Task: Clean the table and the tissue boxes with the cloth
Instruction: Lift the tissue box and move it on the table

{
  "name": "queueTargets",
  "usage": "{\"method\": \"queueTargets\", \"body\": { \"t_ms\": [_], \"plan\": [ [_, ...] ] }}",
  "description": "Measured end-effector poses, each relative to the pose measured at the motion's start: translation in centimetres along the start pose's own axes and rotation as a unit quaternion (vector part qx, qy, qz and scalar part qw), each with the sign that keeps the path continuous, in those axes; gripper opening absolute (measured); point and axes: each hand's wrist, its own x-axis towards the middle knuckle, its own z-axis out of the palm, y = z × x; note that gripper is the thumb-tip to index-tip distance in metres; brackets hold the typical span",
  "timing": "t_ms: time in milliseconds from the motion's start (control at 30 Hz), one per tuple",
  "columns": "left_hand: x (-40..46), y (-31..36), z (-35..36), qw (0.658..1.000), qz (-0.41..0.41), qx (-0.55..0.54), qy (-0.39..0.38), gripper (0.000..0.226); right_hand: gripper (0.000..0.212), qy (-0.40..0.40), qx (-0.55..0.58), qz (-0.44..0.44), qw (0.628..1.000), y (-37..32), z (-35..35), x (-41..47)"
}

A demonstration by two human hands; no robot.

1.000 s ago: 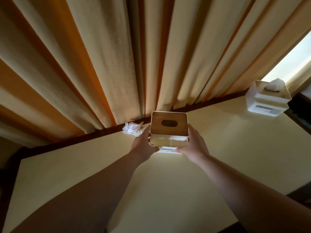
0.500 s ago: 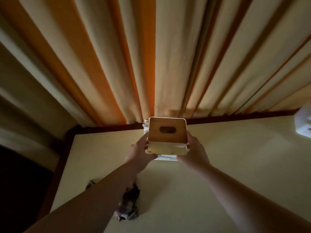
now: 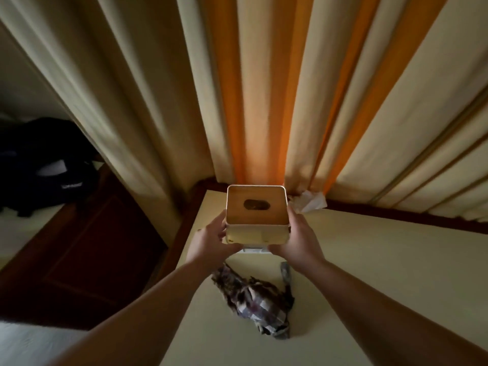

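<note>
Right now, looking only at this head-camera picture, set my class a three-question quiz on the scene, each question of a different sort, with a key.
1. True or false: the left hand and the right hand both hold the tissue box.
2. Multiple choice: where does the plaid cloth lie? A) over the box B) on the table, nearer the person than the box C) in the right hand
3. Fill the gap: the crumpled white tissue lies at the table's far edge, against the ______.

Key: 1 true; 2 B; 3 curtain.
</note>
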Motion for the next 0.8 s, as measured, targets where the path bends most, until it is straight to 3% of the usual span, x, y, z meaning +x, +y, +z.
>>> {"method": "queueTargets", "body": {
  "t_ms": [133, 367, 800],
  "plan": [
    [-0.2, -2.1, -2.2, 0.999, -0.021, 0.0, 0.049, 0.093, 0.12, -0.034, -0.019, -0.001, 0.999, -2.5, 2.6, 2.4],
    [1.1, -4.3, -3.4, 0.995, -0.052, -0.017, 0.085, 0.088, 0.116, -0.087, -0.06, -0.003, 0.994, -5.3, 4.3, 6.8],
    [1.9, -7.1, -2.7, 0.989, -0.079, 0.011, 0.125, 0.1, 0.12, -0.142, -0.066, -0.001, 0.988, -5.4, 5.0, 9.0]
  ]
}}
